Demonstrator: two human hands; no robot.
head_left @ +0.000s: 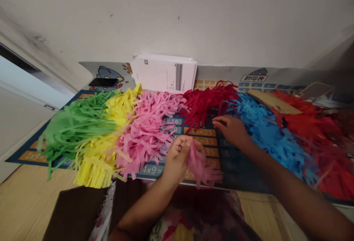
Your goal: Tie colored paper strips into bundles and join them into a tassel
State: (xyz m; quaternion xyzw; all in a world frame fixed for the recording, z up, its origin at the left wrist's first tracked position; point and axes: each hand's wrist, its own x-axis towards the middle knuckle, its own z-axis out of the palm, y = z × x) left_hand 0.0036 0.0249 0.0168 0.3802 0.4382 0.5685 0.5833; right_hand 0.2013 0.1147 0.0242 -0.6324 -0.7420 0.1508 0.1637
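My left hand (pixel 177 158) is closed around a bunch of pink paper strips (pixel 203 165) that hang down to its right, above a blue multiplication mat (pixel 226 159). My right hand (pixel 231 128) reaches forward over the mat, fingers bent and close together, touching the edge of the dark red strip pile (pixel 206 102) beside the blue strip pile (pixel 265 130). A larger pink strip pile (pixel 146 126) lies just left of my left hand.
Green strips (pixel 74 126) and yellow strips (pixel 107 141) lie at the left, bright red strips (pixel 318 134) at the right. A white box (pixel 164 73) leans on the wall. A black phone (pixel 103 82) rests at the back left, brown card (pixel 272 100) at the back right.
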